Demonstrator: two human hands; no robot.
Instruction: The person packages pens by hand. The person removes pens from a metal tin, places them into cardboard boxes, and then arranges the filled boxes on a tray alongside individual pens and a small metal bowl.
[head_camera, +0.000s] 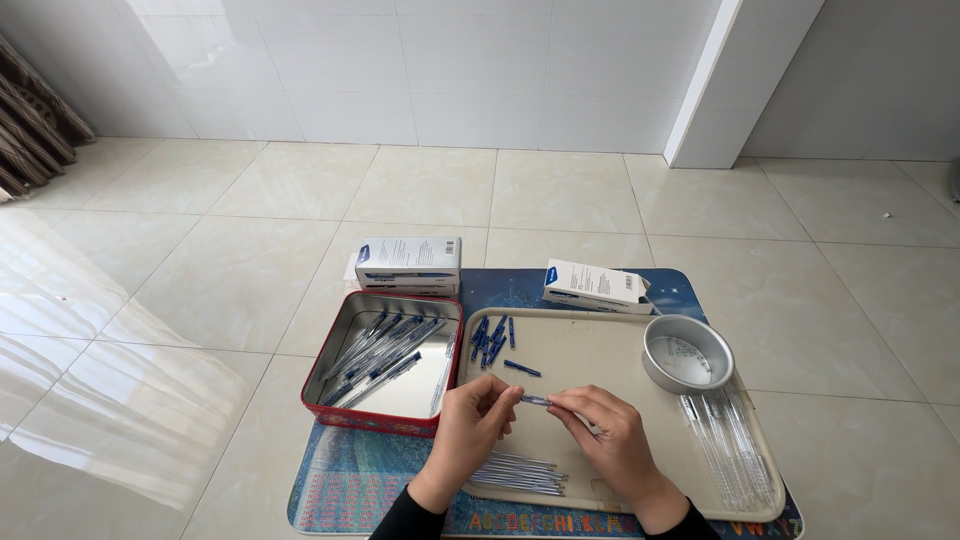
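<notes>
Both hands, left hand (470, 420) and right hand (612, 440), pinch one pen (537, 400) at lower centre, seemingly mid-assembly over the beige tray (600, 350); joining parts needs straight alignment.

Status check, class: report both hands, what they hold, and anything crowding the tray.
Left hand and right hand pinch one pen between them. Above beige tray. Blue caps, refills nearby, not obstructing.

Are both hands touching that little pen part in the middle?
Touching. The head view shows the left hand and right hand each pinching an end of the slim pen piece above the beige tray.
</notes>
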